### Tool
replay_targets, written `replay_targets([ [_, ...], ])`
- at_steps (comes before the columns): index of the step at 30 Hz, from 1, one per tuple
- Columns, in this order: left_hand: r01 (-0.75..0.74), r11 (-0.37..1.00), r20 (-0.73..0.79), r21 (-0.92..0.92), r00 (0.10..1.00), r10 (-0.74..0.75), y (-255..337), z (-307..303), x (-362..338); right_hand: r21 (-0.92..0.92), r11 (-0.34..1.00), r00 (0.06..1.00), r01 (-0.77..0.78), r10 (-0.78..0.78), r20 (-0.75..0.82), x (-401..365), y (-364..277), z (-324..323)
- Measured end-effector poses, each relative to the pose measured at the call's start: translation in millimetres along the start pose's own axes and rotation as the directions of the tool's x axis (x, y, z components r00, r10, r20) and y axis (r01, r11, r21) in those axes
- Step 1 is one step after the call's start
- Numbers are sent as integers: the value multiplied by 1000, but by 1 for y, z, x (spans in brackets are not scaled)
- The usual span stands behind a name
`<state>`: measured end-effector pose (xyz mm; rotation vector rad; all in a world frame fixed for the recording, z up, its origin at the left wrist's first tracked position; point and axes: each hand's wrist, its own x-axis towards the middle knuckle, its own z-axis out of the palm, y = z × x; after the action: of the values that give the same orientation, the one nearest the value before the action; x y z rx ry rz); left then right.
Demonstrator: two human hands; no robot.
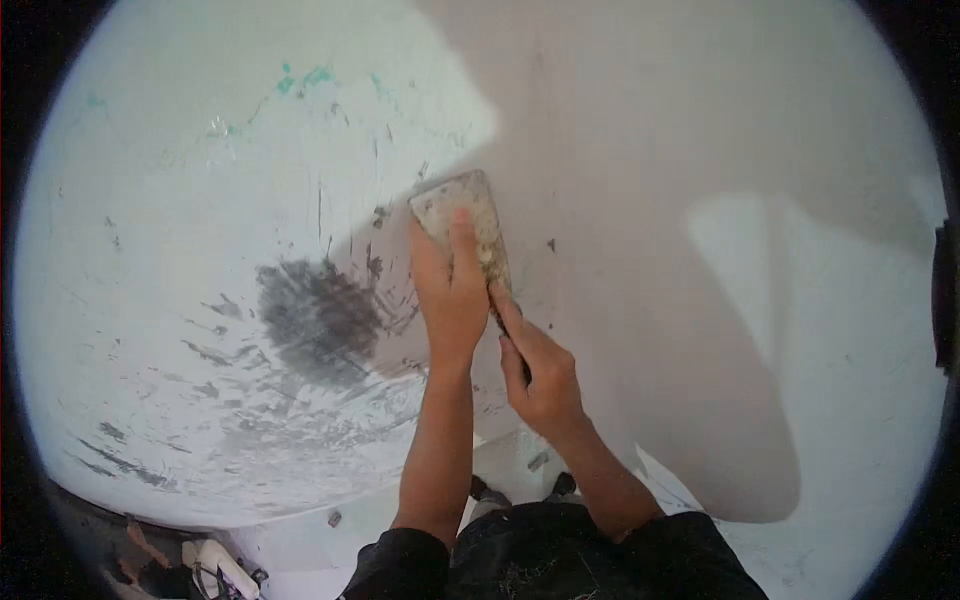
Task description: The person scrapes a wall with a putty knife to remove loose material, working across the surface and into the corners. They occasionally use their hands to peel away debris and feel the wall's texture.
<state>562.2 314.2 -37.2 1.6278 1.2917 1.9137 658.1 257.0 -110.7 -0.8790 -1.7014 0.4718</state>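
Black shirt (520, 550) cloth lies nearest the camera; beyond it, the left hand (452, 300) clasps a rectangular, crusted block (450, 195), apparently a hand float, thumb on its mottled face, while the right hand (543, 385) grips its lower end. Behind, the wall (620, 150) looks mostly smooth and finished rightward; toward its lower left edge, a feathery dark patch (318, 320) and grey streaks seem unfinished.
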Motion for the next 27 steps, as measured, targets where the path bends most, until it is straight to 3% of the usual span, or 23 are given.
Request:
replay_targets([
  [2, -27, 999, -16, 35, 999, 28, -1, -1, -1, 14, 1000, 1000, 21, -20, -24, 0, -2, -4],
  [5, 19, 995, -22, -102, 1000, -21, -14, -2, -7, -14, 999, 993, -50, 51, 103, -12, 3, -5],
  [7, 34, 998, -54, 56, 998, -31, -5, 0, -7, -9, 1000, 998, -7, 8, 65, -7, 6, -2],
  [10, 59, 996, -2, -61, 998, -60, -15, -2, -5, -8, 1000, 999, 22, -22, 42, -5, 9, -2],
  [17, 6, 1000, -13, -6, 1000, -6, -15, -2, -5, 8, 999, 999, 39, -39, 17, -3, 10, 2],
  [20, 5, 998, -47, -66, 999, -8, -12, 0, 1, 34, 999, 999, 25, -25, 22, -3, 3, 0],
  [22, -69, 997, -9, 45, 998, 69, -1, 2, 10, 32, 999, 1000, 27, -27, -12, 19, -2, 0],
  [26, 8, 995, -36, 95, 999, -4, 12, -1, 9, 96, 993, 993, 72, -63, -98, 9, -18, 0],
  [27, -31, 998, -56, 50, 998, 34, -2, -3, 0, 98, 995, 1000, -13, 15, -20, -3, -18, -2],
])
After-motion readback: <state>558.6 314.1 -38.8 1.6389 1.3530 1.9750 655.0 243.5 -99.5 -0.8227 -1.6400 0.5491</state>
